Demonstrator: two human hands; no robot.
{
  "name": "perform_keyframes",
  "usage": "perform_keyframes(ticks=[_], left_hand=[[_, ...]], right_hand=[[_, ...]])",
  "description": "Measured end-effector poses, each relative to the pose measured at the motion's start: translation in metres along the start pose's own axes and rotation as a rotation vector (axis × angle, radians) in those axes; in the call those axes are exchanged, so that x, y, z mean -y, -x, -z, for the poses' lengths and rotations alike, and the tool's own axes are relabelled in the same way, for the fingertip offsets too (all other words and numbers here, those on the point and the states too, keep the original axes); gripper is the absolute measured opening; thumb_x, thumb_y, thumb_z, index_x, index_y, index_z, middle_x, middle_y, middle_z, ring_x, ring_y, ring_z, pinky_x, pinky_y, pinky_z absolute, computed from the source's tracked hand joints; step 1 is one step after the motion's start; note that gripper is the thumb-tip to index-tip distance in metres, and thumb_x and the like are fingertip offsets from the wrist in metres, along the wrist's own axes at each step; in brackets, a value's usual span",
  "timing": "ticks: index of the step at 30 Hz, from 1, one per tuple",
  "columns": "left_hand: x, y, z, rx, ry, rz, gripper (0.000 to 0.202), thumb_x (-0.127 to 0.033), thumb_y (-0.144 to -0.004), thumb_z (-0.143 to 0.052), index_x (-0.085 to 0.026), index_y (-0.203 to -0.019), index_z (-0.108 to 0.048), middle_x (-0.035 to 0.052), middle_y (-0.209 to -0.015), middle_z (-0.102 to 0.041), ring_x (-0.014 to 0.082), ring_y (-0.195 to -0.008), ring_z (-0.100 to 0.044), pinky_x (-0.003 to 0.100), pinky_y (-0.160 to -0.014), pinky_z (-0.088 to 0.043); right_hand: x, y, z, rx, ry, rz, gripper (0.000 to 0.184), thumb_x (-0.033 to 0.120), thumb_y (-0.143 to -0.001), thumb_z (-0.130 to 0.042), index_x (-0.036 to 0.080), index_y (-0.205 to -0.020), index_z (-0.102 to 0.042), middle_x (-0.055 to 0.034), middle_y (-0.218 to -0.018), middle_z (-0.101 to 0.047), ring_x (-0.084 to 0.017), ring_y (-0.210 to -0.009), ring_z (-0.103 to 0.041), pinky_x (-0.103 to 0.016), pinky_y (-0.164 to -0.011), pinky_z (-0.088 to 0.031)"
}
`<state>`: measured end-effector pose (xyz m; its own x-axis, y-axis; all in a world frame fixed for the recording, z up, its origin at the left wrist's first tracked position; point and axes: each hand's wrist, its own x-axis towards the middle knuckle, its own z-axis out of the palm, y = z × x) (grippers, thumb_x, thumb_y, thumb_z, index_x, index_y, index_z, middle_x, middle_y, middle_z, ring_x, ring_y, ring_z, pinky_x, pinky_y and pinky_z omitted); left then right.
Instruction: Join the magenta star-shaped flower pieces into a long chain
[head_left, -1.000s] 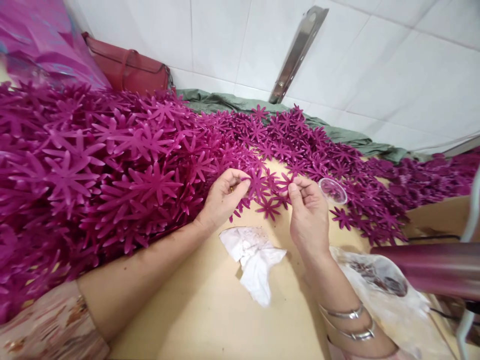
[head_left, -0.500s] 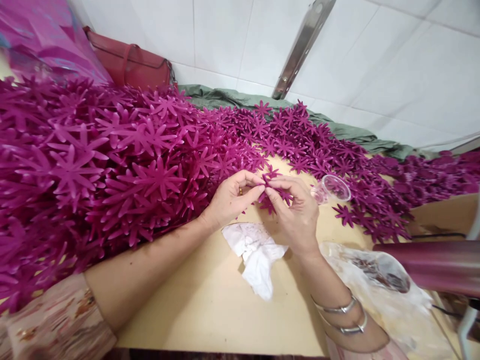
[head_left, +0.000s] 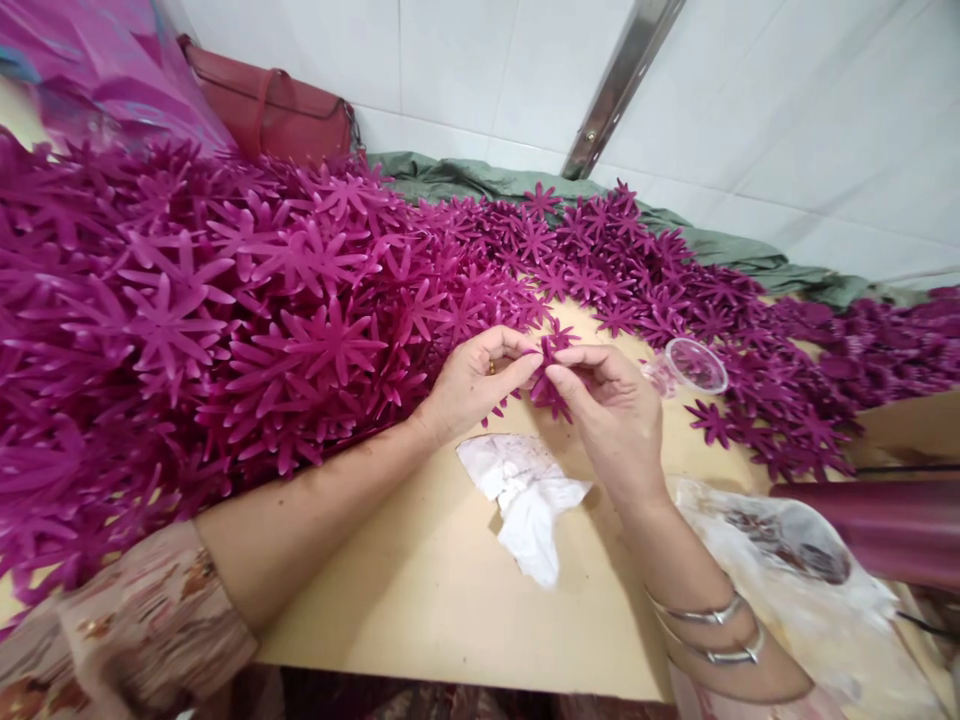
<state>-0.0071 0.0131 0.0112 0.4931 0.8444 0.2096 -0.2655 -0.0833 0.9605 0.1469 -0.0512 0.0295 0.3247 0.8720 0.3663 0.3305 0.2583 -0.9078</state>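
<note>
Head view: L hand and R hand meet at frame ctr, just above the table. Both pinch one magenta flower cut-out btwn thumb and forefinger, other fingers curled loosely. The cut-out sits up off the board, petals poking out below the fingertips.

A big pile of the same flowers fills the left half and runs along the top to the right edge. Clear cup lies tipped just right of the R hand. Crumpled tissue is below the hands, plastic bag lower right, red bag upper left.

Step in hand, prob.: working a single flower with both hands, fingertips at its ctr. The piece looks thin and floppy, so the next move calls for a light pinch near the ctr, not the petal tips, w/ one hand steadying.
</note>
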Motion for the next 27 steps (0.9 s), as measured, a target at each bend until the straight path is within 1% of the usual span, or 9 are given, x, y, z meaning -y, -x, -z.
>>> perform_keyframes(ticks=[3, 7, 11, 14, 17, 20, 22, 25, 27], left_hand=[[0.001, 0.000, 0.000, 0.010, 0.019, -0.012, 0.026, -0.041, -0.090, -0.071, -0.017, -0.092, -0.062, -0.0009, -0.076, -0.065, 0.0078, -0.063, -0.059, 0.017, -0.052, -0.045], [-0.002, 0.000, -0.001, 0.047, 0.048, -0.029, 0.027, -0.041, -0.089, -0.073, -0.017, -0.093, -0.062, 0.0002, -0.080, -0.067, 0.0093, -0.069, -0.062, 0.018, -0.056, -0.047], [-0.005, -0.001, -0.002, 0.046, 0.035, -0.025, 0.024, -0.039, -0.088, -0.073, -0.018, -0.091, -0.063, -0.0013, -0.079, -0.065, 0.0087, -0.068, -0.060, 0.019, -0.059, -0.048], [-0.004, -0.002, -0.002, -0.008, 0.050, -0.006, 0.022, -0.036, -0.089, -0.073, -0.018, -0.089, -0.061, -0.0025, -0.078, -0.062, 0.0080, -0.070, -0.059, 0.020, -0.067, -0.051], [0.000, -0.004, -0.002, -0.113, 0.079, 0.046, 0.023, -0.035, -0.090, -0.070, -0.018, -0.087, -0.056, -0.0031, -0.080, -0.060, 0.0076, -0.073, -0.059, 0.021, -0.073, -0.055], [0.004, -0.006, -0.002, -0.204, 0.108, 0.064, 0.019, -0.030, -0.092, -0.067, -0.020, -0.096, -0.052, -0.0039, -0.081, -0.059, 0.0074, -0.072, -0.060, 0.022, -0.075, -0.057], [0.004, -0.006, -0.002, -0.237, 0.113, 0.039, 0.018, -0.027, -0.094, -0.064, -0.022, -0.103, -0.050, -0.0049, -0.081, -0.057, 0.0072, -0.071, -0.060, 0.022, -0.074, -0.057], [0.003, -0.005, -0.002, -0.243, 0.102, 0.014, 0.012, -0.029, -0.097, -0.059, -0.023, -0.104, -0.051, -0.0039, -0.087, -0.056, 0.0075, -0.077, -0.062, 0.023, -0.079, -0.059], [0.002, -0.005, -0.002, -0.227, 0.093, 0.020, 0.012, -0.031, -0.097, -0.060, -0.022, -0.103, -0.055, -0.0021, -0.094, -0.058, 0.0083, -0.084, -0.063, 0.027, -0.085, -0.060]], right_hand=[[0.001, 0.001, -0.001, 0.054, 0.005, -0.014, 0.017, 0.035, -0.085, -0.080, 0.021, -0.090, -0.073, -0.0032, -0.094, -0.069, -0.013, -0.067, -0.064, -0.027, -0.057, -0.050], [-0.002, 0.000, 0.002, 0.081, -0.035, 0.021, 0.017, 0.037, -0.091, -0.074, 0.021, -0.084, -0.071, -0.0003, -0.081, -0.066, -0.013, -0.069, -0.060, -0.027, -0.064, -0.050], [-0.011, -0.002, 0.003, 0.087, -0.181, -0.081, 0.023, 0.044, -0.090, -0.074, 0.023, -0.083, -0.068, 0.0025, -0.071, -0.063, -0.013, -0.065, -0.056, -0.027, -0.064, -0.048], [-0.016, -0.005, 0.002, 0.013, -0.354, -0.168, 0.029, 0.047, -0.085, -0.078, 0.023, -0.079, -0.064, 0.0031, -0.073, -0.062, -0.013, -0.066, -0.057, -0.027, -0.066, -0.050], [-0.020, -0.009, 0.002, -0.087, -0.520, -0.219, 0.032, 0.044, -0.078, -0.085, 0.024, -0.078, -0.061, 0.0041, -0.076, -0.064, -0.013, -0.069, -0.059, -0.027, -0.071, -0.054], [-0.026, -0.013, 0.006, -0.122, -0.540, -0.280, 0.028, 0.042, -0.079, -0.084, 0.025, -0.086, -0.063, 0.0017, -0.086, -0.072, -0.015, -0.078, -0.067, -0.031, -0.078, -0.059], [-0.028, -0.016, 0.008, -0.099, -0.549, -0.341, 0.028, 0.050, -0.085, -0.076, 0.025, -0.091, -0.065, -0.0032, -0.096, -0.077, -0.020, -0.089, -0.072, -0.037, -0.084, -0.062], [-0.026, -0.017, 0.011, -0.021, -0.619, -0.405, 0.052, 0.074, -0.090, -0.056, 0.024, -0.098, -0.068, -0.0094, -0.108, -0.078, -0.025, -0.104, -0.075, -0.043, -0.089, -0.063], [-0.024, -0.016, 0.011, 0.012, -0.624, -0.411, 0.051, 0.073, -0.089, -0.059, 0.024, -0.100, -0.068, -0.0086, -0.112, -0.079, -0.024, -0.106, -0.075, -0.043, -0.091, -0.063]])
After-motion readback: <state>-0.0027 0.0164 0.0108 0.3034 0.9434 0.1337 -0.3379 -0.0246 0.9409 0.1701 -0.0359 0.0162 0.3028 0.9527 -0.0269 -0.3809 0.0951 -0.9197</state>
